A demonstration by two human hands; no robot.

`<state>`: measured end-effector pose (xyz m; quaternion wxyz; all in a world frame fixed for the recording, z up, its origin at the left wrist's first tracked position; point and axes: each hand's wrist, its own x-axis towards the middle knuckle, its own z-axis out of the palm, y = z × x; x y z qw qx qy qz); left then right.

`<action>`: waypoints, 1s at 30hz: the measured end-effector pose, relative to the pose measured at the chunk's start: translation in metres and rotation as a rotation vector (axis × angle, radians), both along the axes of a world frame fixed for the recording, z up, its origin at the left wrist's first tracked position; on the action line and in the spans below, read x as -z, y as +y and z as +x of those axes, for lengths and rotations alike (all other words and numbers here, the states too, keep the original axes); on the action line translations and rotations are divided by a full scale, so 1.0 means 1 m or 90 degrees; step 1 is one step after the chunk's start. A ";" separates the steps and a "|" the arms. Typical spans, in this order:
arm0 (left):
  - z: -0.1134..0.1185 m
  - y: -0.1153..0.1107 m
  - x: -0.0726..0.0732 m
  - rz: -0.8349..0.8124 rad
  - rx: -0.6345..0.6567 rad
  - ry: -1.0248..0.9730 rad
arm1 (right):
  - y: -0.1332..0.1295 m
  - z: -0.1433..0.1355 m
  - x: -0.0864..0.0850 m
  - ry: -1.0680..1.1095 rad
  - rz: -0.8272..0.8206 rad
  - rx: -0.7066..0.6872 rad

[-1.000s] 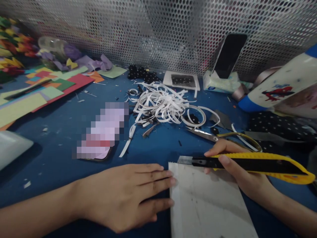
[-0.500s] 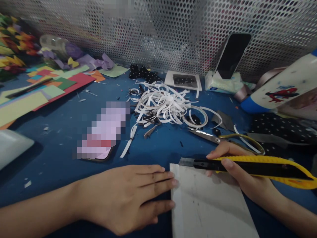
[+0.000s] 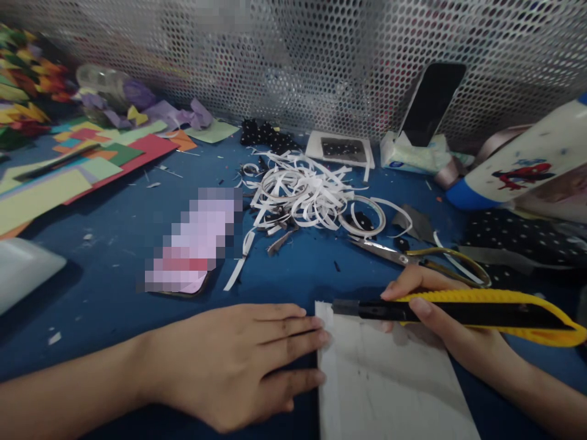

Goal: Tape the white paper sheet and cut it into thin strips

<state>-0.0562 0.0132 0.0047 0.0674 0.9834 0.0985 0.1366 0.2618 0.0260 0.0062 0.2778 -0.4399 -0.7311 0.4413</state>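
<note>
A yellow and black utility knife (image 3: 458, 310) lies in my right hand (image 3: 440, 311), held between thumb and fingers. Its short blade points left and rests at the top edge of a white board (image 3: 385, 373), close to the corner. A narrow white strip of tape (image 3: 326, 366) seems to run down the board's left side. My left hand (image 3: 233, 360) is flat on the table with fingers stretched out, the fingertips touching that left edge. The lower part of the board runs out of the frame.
Behind the board are a heap of white paper strips (image 3: 307, 189), scissors (image 3: 380, 250) and a tape roll (image 3: 383, 220). A blurred-out phone (image 3: 192, 244) lies left of them. Coloured paper sheets (image 3: 41, 195) spread at the left, and a white bottle (image 3: 527, 162) lies at the right.
The knife's blade has tipped slightly downward at the board's top edge, and its face looks darker. My left hand stays in place.
</note>
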 end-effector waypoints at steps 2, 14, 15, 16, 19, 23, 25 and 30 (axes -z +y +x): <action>0.000 0.000 0.000 0.000 0.001 0.001 | 0.000 0.002 0.001 0.006 -0.010 -0.004; 0.001 -0.001 -0.001 -0.008 0.001 -0.010 | 0.001 -0.004 -0.007 0.046 -0.088 -0.026; 0.001 -0.001 -0.001 -0.009 0.001 -0.008 | 0.001 -0.005 -0.008 0.045 -0.091 -0.031; 0.001 -0.001 -0.002 -0.006 0.000 -0.007 | 0.001 -0.005 -0.009 0.044 -0.094 -0.033; 0.000 0.002 -0.002 0.017 0.007 -0.041 | 0.001 -0.007 -0.010 0.057 -0.103 -0.023; -0.002 0.006 -0.003 0.051 -0.056 -0.138 | 0.000 -0.009 -0.010 0.089 -0.087 -0.041; 0.000 0.006 -0.004 0.085 -0.117 -0.170 | 0.001 -0.009 -0.010 0.095 -0.088 -0.051; 0.015 0.001 -0.002 0.175 -0.259 -0.171 | 0.001 -0.009 -0.009 0.084 -0.086 -0.064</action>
